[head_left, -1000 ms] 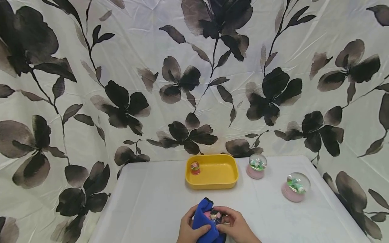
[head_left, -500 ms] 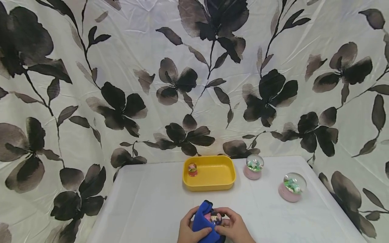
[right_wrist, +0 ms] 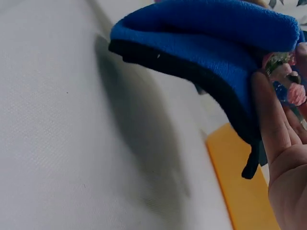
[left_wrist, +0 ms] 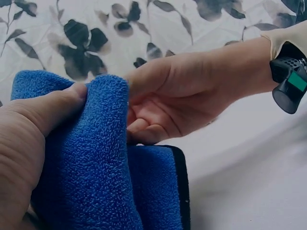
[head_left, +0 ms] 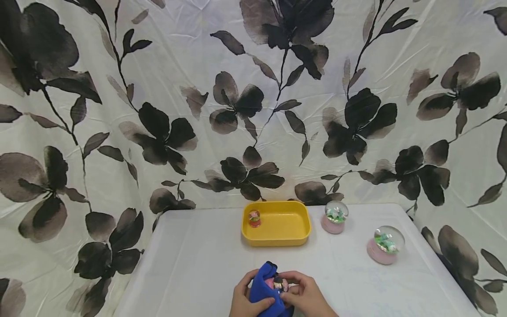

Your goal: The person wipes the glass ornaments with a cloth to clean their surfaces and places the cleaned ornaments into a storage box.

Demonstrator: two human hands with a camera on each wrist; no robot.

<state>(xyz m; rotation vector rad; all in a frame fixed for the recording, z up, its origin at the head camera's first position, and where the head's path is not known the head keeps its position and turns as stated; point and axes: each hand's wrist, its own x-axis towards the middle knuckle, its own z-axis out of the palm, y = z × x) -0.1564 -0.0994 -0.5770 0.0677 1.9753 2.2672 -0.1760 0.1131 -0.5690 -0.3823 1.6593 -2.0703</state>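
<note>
Low in the middle of the head view, my left hand (head_left: 245, 297) grips a folded blue cloth (head_left: 261, 286) with dark edging. The left wrist view shows the thumb pressing on the terry fabric (left_wrist: 91, 143). Partly wrapped in the cloth is a small snow globe (head_left: 280, 284), with a dark-topped figure and pink showing. My right hand (head_left: 309, 293) pinches its exposed side between thumb and fingers. Pink roses show inside the clear globe (right_wrist: 290, 81) in the right wrist view. The cloth hides the rest of it.
A yellow tray (head_left: 277, 242) stands at the back of the white table (head_left: 190, 264), with a tiny red-based snow globe (head_left: 254, 219) at its left end. To its right are two larger pink-based snow globes (head_left: 335, 217) (head_left: 386, 245). A floral curtain (head_left: 253, 132) hangs behind.
The head view sways slightly left and back. Both hands keep their hold on the cloth and globe at the same place, with only small finger shifts.
</note>
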